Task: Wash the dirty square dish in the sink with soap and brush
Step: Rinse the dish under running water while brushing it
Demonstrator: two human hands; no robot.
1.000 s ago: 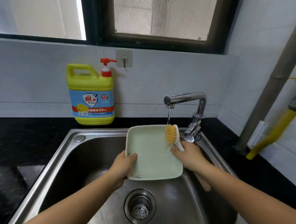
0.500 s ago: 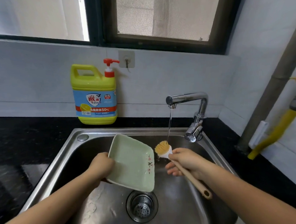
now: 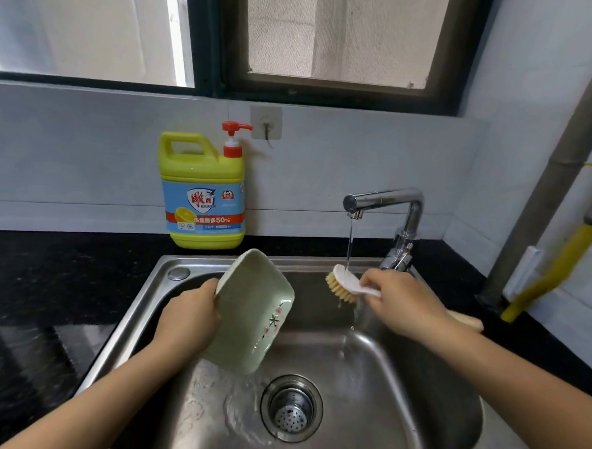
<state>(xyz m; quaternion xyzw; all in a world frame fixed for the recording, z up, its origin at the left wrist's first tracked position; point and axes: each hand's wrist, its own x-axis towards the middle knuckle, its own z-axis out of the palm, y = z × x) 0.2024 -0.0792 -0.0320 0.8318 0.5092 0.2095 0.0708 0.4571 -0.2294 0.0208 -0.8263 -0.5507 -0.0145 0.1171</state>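
Left hand (image 3: pixel 190 321) grips dish (image 3: pixel 255 315), right hand (image 3: pixel 401 301) brush (image 3: pixel 342 285); soap bottle (image 3: pixel 203 191) label reads "50%".

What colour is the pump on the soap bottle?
The pump is red, on the yellow soap bottle; head view shows it best.

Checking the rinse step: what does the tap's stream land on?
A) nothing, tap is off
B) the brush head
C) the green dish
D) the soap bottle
B: the stream from the tap hits the brush in the right hand, while the left hand holds the dish aside.
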